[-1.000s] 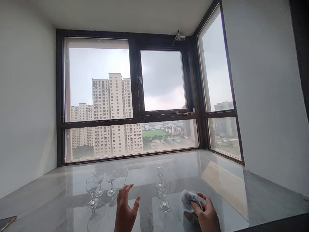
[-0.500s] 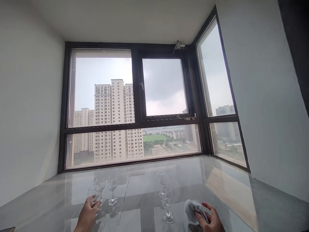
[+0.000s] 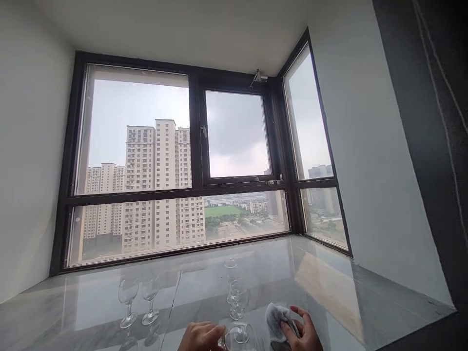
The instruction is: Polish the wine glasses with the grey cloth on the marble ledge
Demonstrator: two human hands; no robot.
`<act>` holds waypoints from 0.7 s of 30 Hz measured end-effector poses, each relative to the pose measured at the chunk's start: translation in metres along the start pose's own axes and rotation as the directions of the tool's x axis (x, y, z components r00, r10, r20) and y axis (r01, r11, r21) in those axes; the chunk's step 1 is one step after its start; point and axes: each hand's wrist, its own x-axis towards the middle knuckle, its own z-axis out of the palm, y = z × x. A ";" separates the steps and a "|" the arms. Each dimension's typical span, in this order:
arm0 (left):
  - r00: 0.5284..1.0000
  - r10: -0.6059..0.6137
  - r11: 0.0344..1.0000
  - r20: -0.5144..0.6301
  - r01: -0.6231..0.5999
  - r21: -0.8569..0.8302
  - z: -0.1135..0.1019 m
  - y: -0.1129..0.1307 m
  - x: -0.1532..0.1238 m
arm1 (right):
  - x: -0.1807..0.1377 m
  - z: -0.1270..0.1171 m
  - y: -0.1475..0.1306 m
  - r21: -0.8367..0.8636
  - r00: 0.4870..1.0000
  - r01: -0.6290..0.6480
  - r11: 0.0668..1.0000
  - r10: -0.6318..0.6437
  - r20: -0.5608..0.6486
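My left hand [image 3: 203,336] is low in the middle, fingers closed on the side of a clear wine glass [image 3: 239,339] that the bottom edge cuts off. To its right, my right hand [image 3: 304,334] grips a crumpled grey-white cloth [image 3: 277,319] between thumb and fingers. Two stemmed wine glasses, one outer [image 3: 127,292] and one inner [image 3: 149,295], stand upright to the left. Beyond the held glass, another stemmed glass [image 3: 237,290] overlaps a farther glass [image 3: 230,265]; their outlines are hard to separate.
The glasses stand on a glossy grey marble-look sill [image 3: 197,287] with a dark seam running across it. Dark window frames [image 3: 175,193] enclose the back and right. A pale wall [image 3: 29,161] rises at the left, another [image 3: 369,161] at the right.
My left hand has moved right from the left-hand glasses, with a wine glass in it. Two glasses stay there. My right hand still holds the cloth. The view has turned slightly right.
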 end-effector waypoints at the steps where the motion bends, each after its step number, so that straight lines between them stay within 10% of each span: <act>1: 0.999 0.048 0.998 0.015 -0.049 0.049 0.015 0.008 0.016 | 0.001 0.001 0.002 0.020 1.000 0.004 1.000 -0.004 0.003; 6: 0.995 0.078 0.993 -0.062 -0.073 0.093 0.060 0.028 0.052 | 0.010 0.000 0.012 0.215 0.999 -0.034 0.976 0.037 -0.012; 15: 0.994 -0.047 0.998 -0.101 0.043 -0.045 0.034 0.037 0.042 | 0.010 -0.015 -0.010 0.378 0.993 -0.112 0.919 0.095 0.063; 21: 0.994 -0.068 0.992 -0.081 0.058 -0.111 0.039 0.045 0.046 | -0.001 -0.021 -0.045 0.278 0.955 0.032 0.960 -0.111 0.273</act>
